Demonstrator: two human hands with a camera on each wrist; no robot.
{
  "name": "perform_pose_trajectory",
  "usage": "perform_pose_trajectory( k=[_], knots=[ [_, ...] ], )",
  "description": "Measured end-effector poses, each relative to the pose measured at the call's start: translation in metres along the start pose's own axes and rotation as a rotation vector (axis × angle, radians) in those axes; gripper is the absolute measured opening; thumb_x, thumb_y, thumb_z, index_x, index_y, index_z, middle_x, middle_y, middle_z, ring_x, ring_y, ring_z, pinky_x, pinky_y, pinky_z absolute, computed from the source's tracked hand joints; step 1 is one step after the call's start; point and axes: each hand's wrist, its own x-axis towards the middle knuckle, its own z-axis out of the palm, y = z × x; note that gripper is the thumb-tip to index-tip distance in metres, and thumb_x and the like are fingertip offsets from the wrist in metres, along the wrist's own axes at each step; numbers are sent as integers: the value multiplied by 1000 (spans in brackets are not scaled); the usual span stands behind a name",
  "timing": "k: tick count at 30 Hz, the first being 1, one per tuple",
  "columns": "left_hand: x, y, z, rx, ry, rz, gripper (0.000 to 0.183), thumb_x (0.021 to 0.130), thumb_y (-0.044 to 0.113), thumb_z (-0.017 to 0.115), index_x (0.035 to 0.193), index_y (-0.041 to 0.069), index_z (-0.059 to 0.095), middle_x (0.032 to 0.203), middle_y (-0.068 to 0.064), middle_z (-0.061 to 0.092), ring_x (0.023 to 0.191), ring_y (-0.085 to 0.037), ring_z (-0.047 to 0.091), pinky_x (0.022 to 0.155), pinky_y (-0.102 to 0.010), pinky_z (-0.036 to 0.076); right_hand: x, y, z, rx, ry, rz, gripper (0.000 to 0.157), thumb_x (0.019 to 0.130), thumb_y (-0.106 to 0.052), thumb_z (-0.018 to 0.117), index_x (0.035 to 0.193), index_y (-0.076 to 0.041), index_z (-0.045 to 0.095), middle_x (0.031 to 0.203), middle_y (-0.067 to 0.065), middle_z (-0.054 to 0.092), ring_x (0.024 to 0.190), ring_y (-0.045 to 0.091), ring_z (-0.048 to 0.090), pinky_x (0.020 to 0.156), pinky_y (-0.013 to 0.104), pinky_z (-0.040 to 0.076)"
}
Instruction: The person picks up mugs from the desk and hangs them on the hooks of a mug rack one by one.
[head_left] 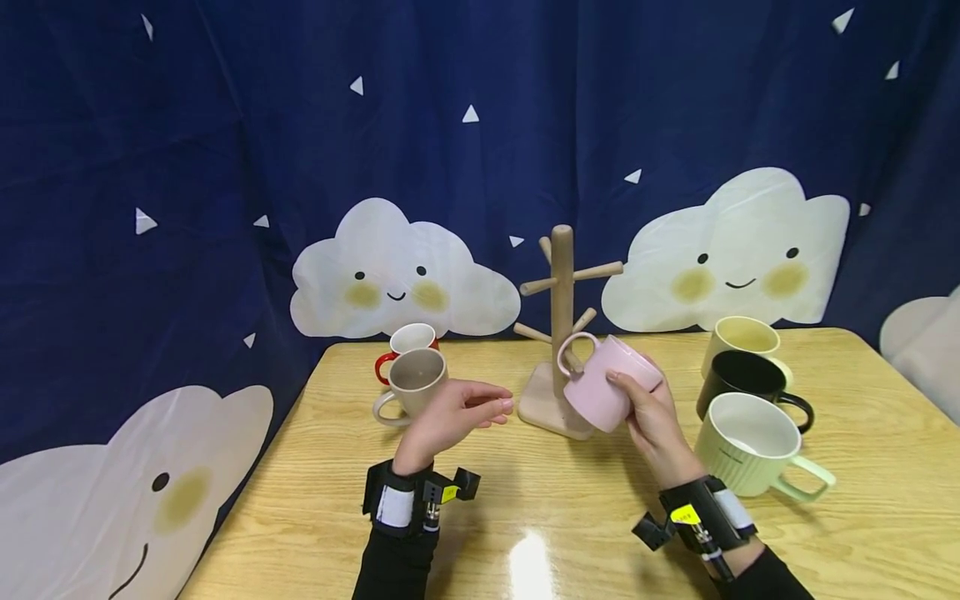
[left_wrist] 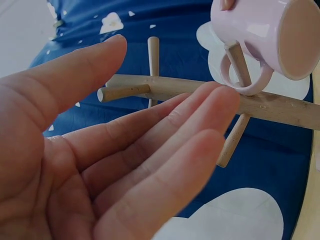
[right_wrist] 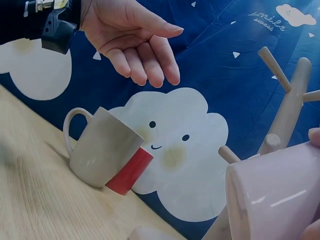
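One pink mug (head_left: pixel 609 390) is tilted at the wooden rack (head_left: pixel 562 304), its handle (left_wrist: pixel 266 77) around a lower peg (left_wrist: pixel 239 65), and the right hand (head_left: pixel 651 415) grips its body with curled fingers; if they release too early, I think the handle could slip off and the mug fall on the counter (head_left: pixel 585 492). The left hand (head_left: pixel 453 417), fingers extended, holds nothing. Bare room lies before the rack, but the far edge (head_left: pixel 480 343) is near behind, and the pale green mug (head_left: pixel 738 467) stands so near the right wrist (head_left: pixel 686 479) that pulling back may knock it.

The head view faces twelve o'clock, looking down; both wrist views, closer and tilted, share the pink mug (left_wrist: pixel 256 31).
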Motion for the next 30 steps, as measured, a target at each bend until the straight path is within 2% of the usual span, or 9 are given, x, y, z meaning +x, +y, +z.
perform_pose_trajectory(
  k=[4, 8, 12, 16, 21, 25, 30],
  knots=[
    [2, -4, 1, 6, -4, 3, 32, 86, 16, 54, 108, -6, 59, 98, -21, 66, 85, -21, 63, 77, -35, 52, 0, 2, -2, -38, -15, 50, 44, 77, 5, 56, 109, -18, 37, 109, -1, 41, 101, 13, 44, 82, 20, 43],
    [8, -19, 3, -3, 3, 1, 32, 86, 20, 55, 109, -3, 60, 98, -18, 66, 83, -17, 63, 76, -34, 52, -1, 5, -3, -108, -91, 137, 44, 79, 0, 57, 113, -20, 37, 111, -2, 40, 103, 13, 43, 83, 23, 42],
    [13, -33, 5, -10, 4, -5, 36, 85, 28, 57, 109, 1, 61, 99, -15, 67, 82, -13, 62, 76, -33, 52, 0, 7, -7, -161, -141, 188, 52, 77, 0, 58, 120, -21, 35, 115, -2, 37, 106, 14, 41, 82, 25, 41],
    [13, -36, 5, -4, 0, 0, 38, 84, 30, 57, 109, 1, 61, 98, -16, 67, 81, -12, 62, 76, -32, 51, 3, 6, -12, -238, -175, 194, 63, 76, 0, 60, 129, -15, 30, 116, -2, 39, 103, 12, 44, 78, 24, 44],
    [13, -36, 5, 25, -8, 3, 37, 85, 31, 57, 108, 2, 62, 95, -14, 67, 80, -11, 61, 74, -30, 51, 7, 2, -20, -319, -271, 205, 71, 77, -1, 60, 137, -3, 22, 108, -2, 44, 95, 10, 50, 74, 26, 48],
    [14, -36, 4, 41, -13, 0, 37, 85, 32, 56, 107, 2, 63, 95, -14, 67, 80, -10, 61, 74, -30, 51, 9, 1, -23, -322, -334, 226, 73, 78, 1, 58, 137, 5, 15, 105, 1, 46, 91, 10, 53, 73, 25, 50],
    [15, -36, 5, 48, -21, -12, 37, 84, 32, 57, 107, 4, 63, 95, -12, 68, 81, -10, 61, 75, -31, 51, 9, 3, -22, -302, -376, 250, 72, 78, 3, 56, 137, 6, 14, 105, 3, 46, 92, 10, 54, 76, 24, 49]
  ],
)
